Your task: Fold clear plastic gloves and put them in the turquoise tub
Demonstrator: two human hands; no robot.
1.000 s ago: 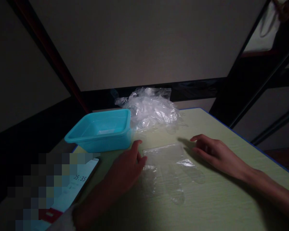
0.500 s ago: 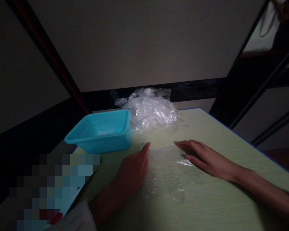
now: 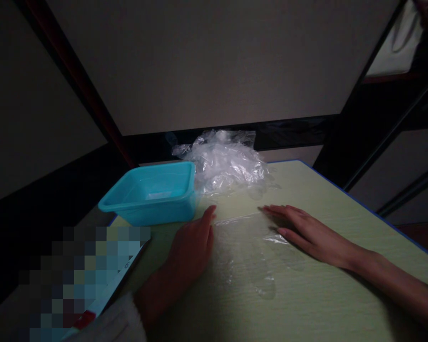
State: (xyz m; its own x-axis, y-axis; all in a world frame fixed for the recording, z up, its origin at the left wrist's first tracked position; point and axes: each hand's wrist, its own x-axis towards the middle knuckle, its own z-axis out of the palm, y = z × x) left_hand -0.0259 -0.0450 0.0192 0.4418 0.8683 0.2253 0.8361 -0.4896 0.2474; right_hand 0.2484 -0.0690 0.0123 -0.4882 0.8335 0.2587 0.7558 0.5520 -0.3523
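A clear disposable plastic glove (image 3: 248, 251) lies spread on the table, its finger ends toward me and its straight cuff edge away from me. My left hand (image 3: 190, 247) rests beside the glove's left edge, fingers stretched forward, holding nothing that I can see. On the other side, my right hand (image 3: 303, 232) lies low over the table with fingers extended and thumb apart. Its fingertips are by the right end of the cuff, and the thumb is near a shiny crease. Whether the fingertips touch the film is hard to tell.
A turquoise plastic basin (image 3: 164, 216) stands at the back left of the pale green table (image 3: 328, 294). Next to it is a crumpled heap of clear plastic gloves (image 3: 228, 164). A pixelated printed sheet or packet (image 3: 107, 280) lies at the left edge. A wall panel rises behind.
My left hand has shifted slightly left, away from the glove's edge. The right hand stays almost in place, with its fingers a little straighter. The glove remains flat.
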